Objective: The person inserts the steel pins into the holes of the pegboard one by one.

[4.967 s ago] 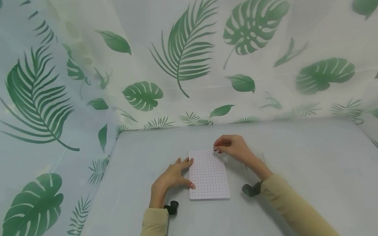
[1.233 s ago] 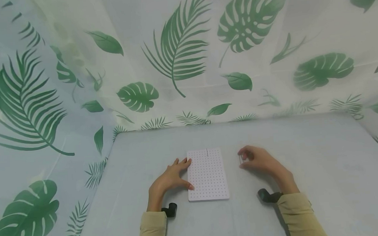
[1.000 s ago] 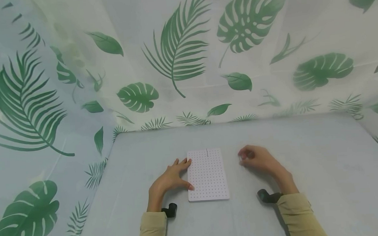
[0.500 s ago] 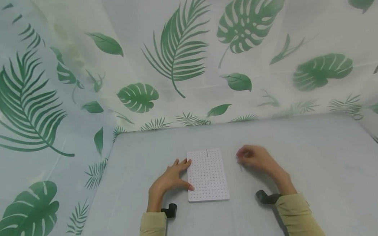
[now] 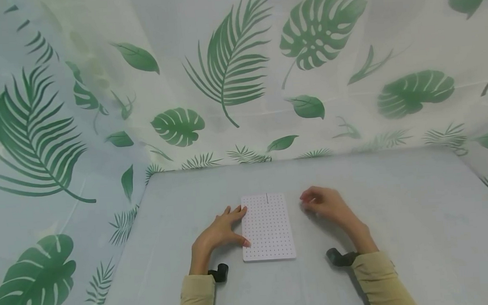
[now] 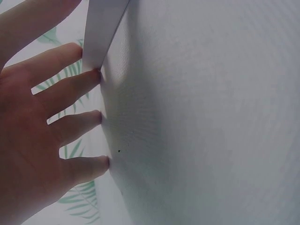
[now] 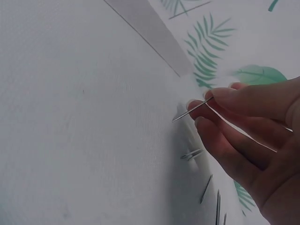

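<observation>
Just right of the white perforated board (image 5: 267, 228), the right hand (image 5: 329, 205) pinches a metal pin (image 7: 191, 110); the left hand (image 5: 221, 229) rests spread-fingered on the board's left edge. I'd tip the pin upright before moving it over the board.

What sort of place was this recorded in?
Probably a curtained-off recording booth: leaf-print sheets hang around a pale table, and black wrist cameras are worn at both sleeves.

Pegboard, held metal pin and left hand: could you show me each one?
White pegboard (image 5: 268, 230): head view, middle of its top face.
Held metal pin (image 7: 186, 113): right wrist view, on its shaft.
Left hand (image 5: 219, 229): head view, back of the hand.
</observation>
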Action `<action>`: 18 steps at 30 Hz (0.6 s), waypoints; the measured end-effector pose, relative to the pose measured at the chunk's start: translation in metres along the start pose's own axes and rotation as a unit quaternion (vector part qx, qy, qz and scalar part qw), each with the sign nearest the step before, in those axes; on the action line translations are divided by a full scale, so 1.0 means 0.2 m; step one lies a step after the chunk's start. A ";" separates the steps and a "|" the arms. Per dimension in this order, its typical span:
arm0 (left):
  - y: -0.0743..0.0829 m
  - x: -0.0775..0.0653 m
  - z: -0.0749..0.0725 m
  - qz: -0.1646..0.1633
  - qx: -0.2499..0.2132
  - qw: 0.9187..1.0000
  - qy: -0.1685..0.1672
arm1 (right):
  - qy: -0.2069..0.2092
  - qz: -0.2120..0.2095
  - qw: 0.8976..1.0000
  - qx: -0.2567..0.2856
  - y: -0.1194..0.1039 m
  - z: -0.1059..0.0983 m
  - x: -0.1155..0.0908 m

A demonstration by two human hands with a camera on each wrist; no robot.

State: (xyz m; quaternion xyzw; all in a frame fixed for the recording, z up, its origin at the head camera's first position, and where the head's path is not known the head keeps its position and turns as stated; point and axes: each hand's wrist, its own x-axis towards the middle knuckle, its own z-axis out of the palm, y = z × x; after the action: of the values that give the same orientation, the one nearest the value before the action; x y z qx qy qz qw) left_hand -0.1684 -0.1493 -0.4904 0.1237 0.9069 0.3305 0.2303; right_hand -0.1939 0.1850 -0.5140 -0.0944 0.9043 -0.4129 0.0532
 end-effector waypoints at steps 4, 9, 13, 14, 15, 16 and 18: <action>-0.01 -0.01 0.00 -0.004 -0.001 1.000 0.000 | 0.009 -0.015 1.000 -0.006 -0.01 0.01 0.00; -0.01 -0.01 0.00 0.002 -0.005 1.000 -0.001 | 0.018 -0.028 0.999 -0.008 -0.03 0.02 0.00; -0.02 -0.01 0.00 0.006 -0.004 1.000 -0.003 | 0.022 -0.028 0.999 -0.005 -0.04 0.03 0.00; -0.03 -0.01 -0.01 0.005 -0.002 1.000 -0.003 | 0.023 -0.027 0.999 -0.003 -0.04 0.03 0.00; -0.03 -0.01 -0.01 0.004 0.000 1.000 -0.003 | 0.026 -0.028 0.999 -0.001 -0.05 0.03 0.00; -0.03 0.00 -0.01 0.004 0.001 1.000 -0.002 | 0.030 -0.028 0.999 0.000 -0.05 0.04 0.00; -0.02 0.00 -0.01 0.005 0.002 1.000 -0.002 | 0.038 -0.033 0.999 0.001 -0.05 0.05 0.01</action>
State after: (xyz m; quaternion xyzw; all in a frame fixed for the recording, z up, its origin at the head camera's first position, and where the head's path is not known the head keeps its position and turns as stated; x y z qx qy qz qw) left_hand -0.1698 -0.1538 -0.4926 0.1290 0.9063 0.3297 0.2307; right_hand -0.1920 0.1710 -0.5126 -0.1080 0.9017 -0.4186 0.0049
